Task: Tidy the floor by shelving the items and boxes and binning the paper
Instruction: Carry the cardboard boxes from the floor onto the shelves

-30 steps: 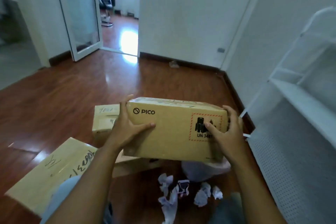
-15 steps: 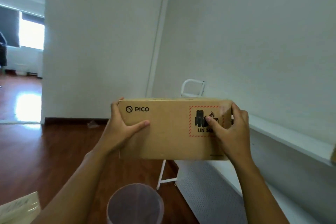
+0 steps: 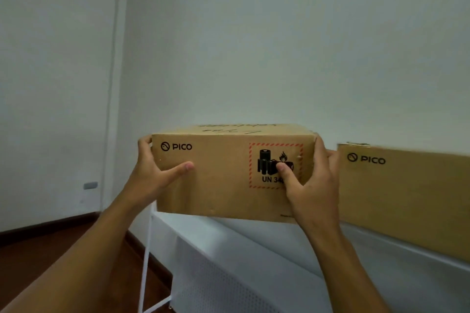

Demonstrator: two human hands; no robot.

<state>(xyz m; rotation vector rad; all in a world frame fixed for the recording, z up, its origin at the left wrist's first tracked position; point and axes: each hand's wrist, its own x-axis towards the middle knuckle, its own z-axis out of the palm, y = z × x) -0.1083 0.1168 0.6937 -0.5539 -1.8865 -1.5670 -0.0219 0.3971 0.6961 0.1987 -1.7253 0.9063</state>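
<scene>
A brown cardboard PICO box (image 3: 221, 175) with a red-hatched battery label is held up at the top level of the white shelf (image 3: 254, 241). My left hand (image 3: 155, 173) grips its left end, thumb across the front face. My right hand (image 3: 310, 180) grips its right end, thumb on the label. The box's bottom edge sits at the shelf's top edge; whether it rests on it is unclear. A second PICO box (image 3: 407, 198) stands on the same shelf just to the right, close to my right hand's fingers.
White walls rise behind and to the left. The shelf has a thin white leg (image 3: 146, 267) and a perforated white panel (image 3: 216, 287) below. Dark wood floor (image 3: 38, 249) with a dark skirting board lies at lower left.
I have lifted the box from floor level up to the shelf's top level and turned right. The floor clutter and bin have left view, and the second box has come into view.
</scene>
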